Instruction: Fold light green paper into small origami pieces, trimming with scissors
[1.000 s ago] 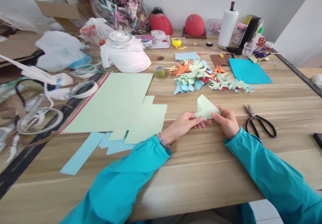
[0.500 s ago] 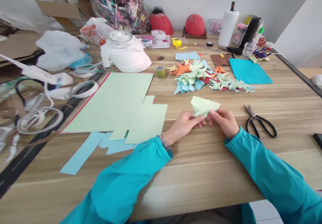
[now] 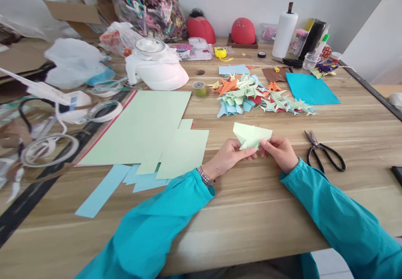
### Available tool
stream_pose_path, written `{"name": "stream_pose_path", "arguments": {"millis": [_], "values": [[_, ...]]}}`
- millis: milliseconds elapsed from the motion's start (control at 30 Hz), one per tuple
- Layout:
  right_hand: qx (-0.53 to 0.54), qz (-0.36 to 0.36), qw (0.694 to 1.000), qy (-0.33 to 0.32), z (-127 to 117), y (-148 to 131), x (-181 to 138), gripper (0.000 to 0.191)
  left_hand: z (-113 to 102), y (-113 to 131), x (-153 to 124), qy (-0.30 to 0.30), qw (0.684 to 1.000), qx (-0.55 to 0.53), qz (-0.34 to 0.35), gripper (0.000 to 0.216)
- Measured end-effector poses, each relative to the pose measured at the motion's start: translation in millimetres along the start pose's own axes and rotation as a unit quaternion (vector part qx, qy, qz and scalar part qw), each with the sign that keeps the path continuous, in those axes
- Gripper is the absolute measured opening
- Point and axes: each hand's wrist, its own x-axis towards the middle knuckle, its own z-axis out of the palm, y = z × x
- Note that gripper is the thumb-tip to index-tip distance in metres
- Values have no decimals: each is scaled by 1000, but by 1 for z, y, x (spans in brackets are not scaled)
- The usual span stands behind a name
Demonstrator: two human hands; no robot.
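Observation:
A partly folded piece of pale green paper [image 3: 251, 134] is pinched between both hands just above the wooden table [image 3: 251, 203]. My left hand [image 3: 228, 155] grips its lower left edge with closed fingers. My right hand [image 3: 279, 151] pinches its lower right corner. Both arms wear teal sleeves, and a metal watch sits on the left wrist. A pile of finished folded paper shapes [image 3: 251, 95] in green, blue, orange and red lies beyond the hands.
Large pale green sheets [image 3: 141, 128] and light blue strips [image 3: 103, 191] lie to the left. Black scissors [image 3: 325, 151] rest to the right, a teal sheet [image 3: 310, 88] farther back. Tape rolls, plastic bags, a paper towel roll [image 3: 284, 28] and bottles crowd the far edge.
The green paper has been turned between the fingers, from standing upright with a point up to lying flatter and pointing left. The hands stayed in nearly the same place.

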Motion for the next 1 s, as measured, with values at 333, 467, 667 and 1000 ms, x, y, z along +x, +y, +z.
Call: {"name": "stream_pose_path", "arguments": {"millis": [333, 467, 667, 1000], "values": [[-11, 6, 1000, -1, 0, -1, -1, 36, 1, 1, 0, -17, 1000, -9, 21, 22], [22, 9, 1000, -7, 1, -2, -1, 31, 3, 1, 2, 5, 1000, 1, 15, 23], [67, 7, 998, -12, 6, -3, -3, 30, 4, -2, 3, 49, 998, 37, 0, 30], [46, -7, 999, 8, 6, -2, -2, 25, 8, -4, 3, 62, 997, 49, -2, 34]]}}
